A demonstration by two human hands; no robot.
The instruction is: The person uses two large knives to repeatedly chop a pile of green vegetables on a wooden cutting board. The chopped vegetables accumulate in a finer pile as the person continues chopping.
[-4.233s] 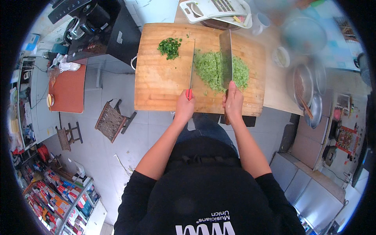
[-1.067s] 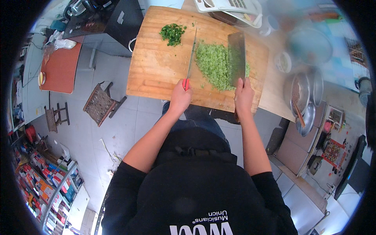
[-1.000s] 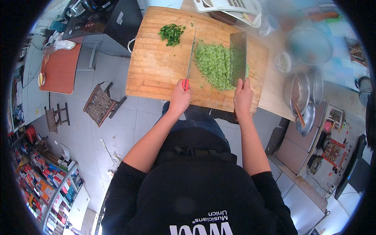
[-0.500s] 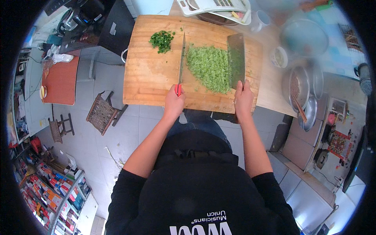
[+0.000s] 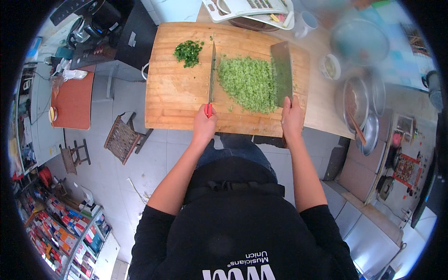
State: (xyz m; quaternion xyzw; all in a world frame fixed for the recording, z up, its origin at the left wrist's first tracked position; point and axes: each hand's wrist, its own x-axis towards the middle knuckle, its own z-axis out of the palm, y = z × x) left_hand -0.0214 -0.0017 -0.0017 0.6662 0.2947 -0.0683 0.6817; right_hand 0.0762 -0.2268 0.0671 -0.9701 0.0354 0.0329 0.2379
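— What is held at the near edge of the board (image 5: pixel 170 105)?
— A red-handled knife (image 5: pixel 212 72) is grasped by its handle in the left hand (image 5: pixel 204 127); a cleaver (image 5: pixel 282 70) is gripped by its handle in the right hand (image 5: pixel 292 120).
— How are the blades likely to be felt?
— As stiff, with the broad cleaver probably heavier. Only the handles should be grasped.
— And between them?
— Chopped pale green vegetable (image 5: pixel 247 84) is spread there, nearer the right edge than the left. It is judged light, soft and damp, easily scattered, and better scooped on a flat blade than pinched.
— Farther off?
— Dark green chopped leaves (image 5: pixel 189 53) are piled toward the far left corner, likely light and clingy.
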